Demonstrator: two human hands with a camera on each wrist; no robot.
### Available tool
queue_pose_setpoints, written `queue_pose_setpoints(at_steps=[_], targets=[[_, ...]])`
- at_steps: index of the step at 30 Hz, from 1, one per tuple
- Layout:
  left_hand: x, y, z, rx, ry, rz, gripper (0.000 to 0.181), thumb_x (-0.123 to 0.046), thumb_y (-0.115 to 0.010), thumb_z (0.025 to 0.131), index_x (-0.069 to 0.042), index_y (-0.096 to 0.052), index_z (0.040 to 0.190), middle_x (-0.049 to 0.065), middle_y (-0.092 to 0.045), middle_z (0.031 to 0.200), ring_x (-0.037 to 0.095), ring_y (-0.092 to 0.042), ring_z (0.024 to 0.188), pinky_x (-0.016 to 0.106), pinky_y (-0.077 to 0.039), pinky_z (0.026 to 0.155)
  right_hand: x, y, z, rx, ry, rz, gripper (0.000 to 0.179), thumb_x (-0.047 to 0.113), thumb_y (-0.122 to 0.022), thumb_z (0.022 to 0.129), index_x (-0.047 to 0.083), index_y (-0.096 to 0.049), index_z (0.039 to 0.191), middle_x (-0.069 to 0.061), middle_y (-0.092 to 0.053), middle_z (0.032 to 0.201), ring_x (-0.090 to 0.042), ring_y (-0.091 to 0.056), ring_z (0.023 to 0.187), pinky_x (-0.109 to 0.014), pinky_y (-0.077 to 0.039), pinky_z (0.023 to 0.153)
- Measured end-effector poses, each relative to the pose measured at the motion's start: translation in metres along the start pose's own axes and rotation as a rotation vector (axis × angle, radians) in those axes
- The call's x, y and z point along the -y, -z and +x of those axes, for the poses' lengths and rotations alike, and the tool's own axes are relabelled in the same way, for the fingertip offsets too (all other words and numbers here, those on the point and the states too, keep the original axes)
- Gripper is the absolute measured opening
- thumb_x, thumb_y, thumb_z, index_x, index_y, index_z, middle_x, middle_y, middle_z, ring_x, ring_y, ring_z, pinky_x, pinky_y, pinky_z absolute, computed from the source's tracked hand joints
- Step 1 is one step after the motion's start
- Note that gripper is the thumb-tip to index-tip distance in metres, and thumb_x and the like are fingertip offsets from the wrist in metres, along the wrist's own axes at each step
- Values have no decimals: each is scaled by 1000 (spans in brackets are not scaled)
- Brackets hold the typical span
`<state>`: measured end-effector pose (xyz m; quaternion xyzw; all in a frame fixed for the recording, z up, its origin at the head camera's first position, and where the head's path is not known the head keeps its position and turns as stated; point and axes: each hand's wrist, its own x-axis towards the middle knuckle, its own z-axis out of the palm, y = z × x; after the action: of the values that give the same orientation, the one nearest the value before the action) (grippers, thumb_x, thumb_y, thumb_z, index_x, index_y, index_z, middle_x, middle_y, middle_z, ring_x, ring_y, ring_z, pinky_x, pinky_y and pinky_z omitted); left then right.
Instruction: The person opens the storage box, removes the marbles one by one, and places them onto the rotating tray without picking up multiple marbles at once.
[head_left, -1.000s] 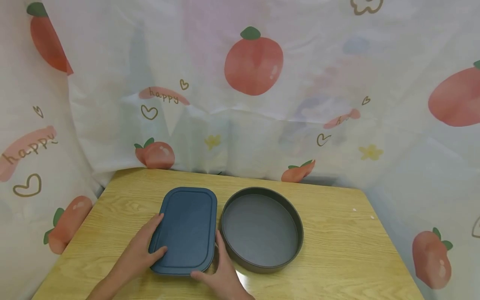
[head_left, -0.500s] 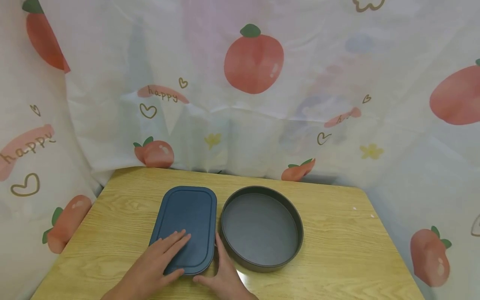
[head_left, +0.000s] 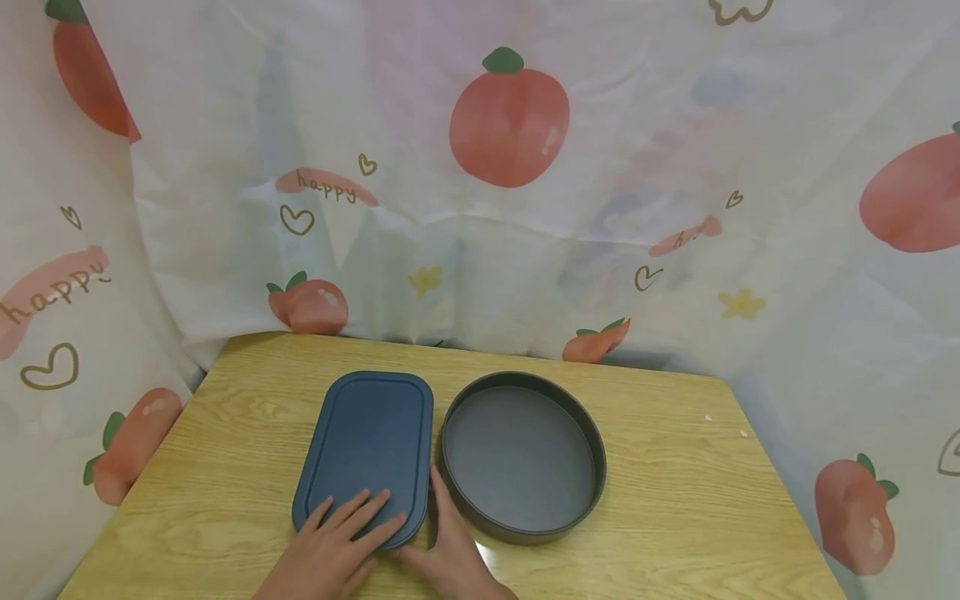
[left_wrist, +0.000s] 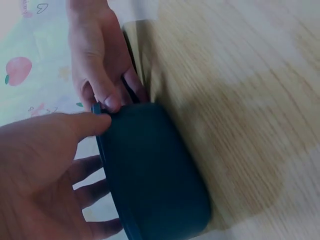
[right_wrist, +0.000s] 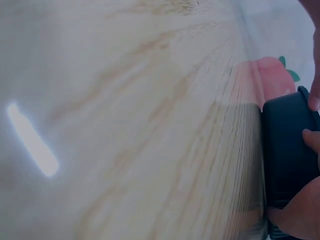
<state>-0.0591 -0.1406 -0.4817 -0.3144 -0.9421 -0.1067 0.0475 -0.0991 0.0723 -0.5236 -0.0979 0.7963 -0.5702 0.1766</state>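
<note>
The blue box [head_left: 367, 442] stands nearer the left edge of the table [head_left: 675, 475]. Your left hand [head_left: 333, 546] rests atop it, fingers straight; your right hand [head_left: 452, 554] grasps its near right corner. Wrist views expose its wall [left_wrist: 155, 175]; head view alone, the round pan [head_left: 525, 458].

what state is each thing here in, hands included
blue box: lid on; can't tell how firmly seated
round dark pan: upright, uncovered, inside showing
left hand: fingers spread on the lid, thumb at the box's near edge
right hand: holding the box's near right corner, thumb on the near end
wood-grain table: bearing the box and pan
patterned cloth: hanging, creased
</note>
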Motion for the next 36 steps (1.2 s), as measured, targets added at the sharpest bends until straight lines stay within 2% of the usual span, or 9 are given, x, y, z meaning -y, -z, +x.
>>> queue_pose_setpoints(at_steps=[4, 7, 9, 11, 24, 27, 30, 33, 36], targets=[[-2, -2, -2, 8, 29, -12, 61, -56, -67, 89, -29, -56, 143, 6, -51, 146, 32, -53, 127, 62, -48, 86, 1, 0, -1, -9, 5, -26, 115, 44, -84, 80, 13, -9, 162, -17, -23, 161, -41, -25, 145, -62, -29, 108], [-2, -2, -2, 33, 56, -42, 78, -78, -53, 83, -27, -57, 143, 6, -50, 148, 33, -51, 129, 65, -46, 87, 1, 0, -1, -15, 11, -40, 115, 43, -85, 80, 13, -10, 162, -19, -23, 161, -43, -25, 144, -63, -30, 108], [-3, -1, -2, 46, 64, -65, 85, -83, -48, 81, -26, -56, 144, 7, -49, 148, 34, -50, 129, 67, -45, 87, 1, 0, -2, -18, 19, -45, 114, 42, -84, 80, 13, -10, 162, -19, -24, 161, -43, -26, 144, -63, -30, 107], [-3, -1, -1, 62, 71, -89, 87, -83, -47, 80, -25, -55, 144, 9, -49, 149, 36, -50, 130, 69, -44, 88, 1, 0, -3, -21, 23, -48, 114, 43, -84, 80, 13, -10, 162, -19, -26, 160, -44, -27, 143, -63, -30, 107], [1, 0, -2, 35, 52, -166, 84, -79, -52, 82, -24, -55, 145, 11, -48, 149, 41, -50, 128, 72, -43, 85, -2, -2, -2, -24, 65, -67, 114, 43, -83, 81, 11, -9, 161, -19, -30, 158, -44, -30, 142, -62, -32, 106], [1, 2, -3, 29, 53, -193, 75, -69, -61, 85, -24, -54, 145, 12, -48, 148, 43, -50, 128, 72, -42, 85, -3, -3, -2, -27, 74, -88, 114, 45, -83, 81, 11, -9, 161, -19, -29, 158, -44, -30, 142, -63, -32, 106], [-1, 3, -4, -29, 44, -209, 60, -34, -76, 88, -24, -55, 144, 14, -50, 146, 44, -51, 126, 73, -43, 83, -3, -3, -2, -24, 83, -99, 114, 44, -83, 82, 11, -9, 161, -19, -29, 158, -43, -31, 142, -62, -32, 106], [-3, 4, -4, -103, 42, -224, 69, -1, -80, 80, -25, -58, 141, 14, -52, 143, 45, -53, 123, 74, -44, 79, -4, -2, -2, -18, 92, -93, 113, 41, -83, 82, 10, -8, 161, -19, -30, 158, -42, -32, 141, -60, -33, 106], [-4, 6, -5, -153, 63, -256, 71, 6, -78, 79, -26, -60, 139, 13, -53, 141, 45, -54, 122, 75, -44, 77, -4, -2, -2, -16, 104, -94, 113, 40, -83, 83, 8, -8, 161, -18, -31, 157, -40, -34, 141, -59, -34, 106]])
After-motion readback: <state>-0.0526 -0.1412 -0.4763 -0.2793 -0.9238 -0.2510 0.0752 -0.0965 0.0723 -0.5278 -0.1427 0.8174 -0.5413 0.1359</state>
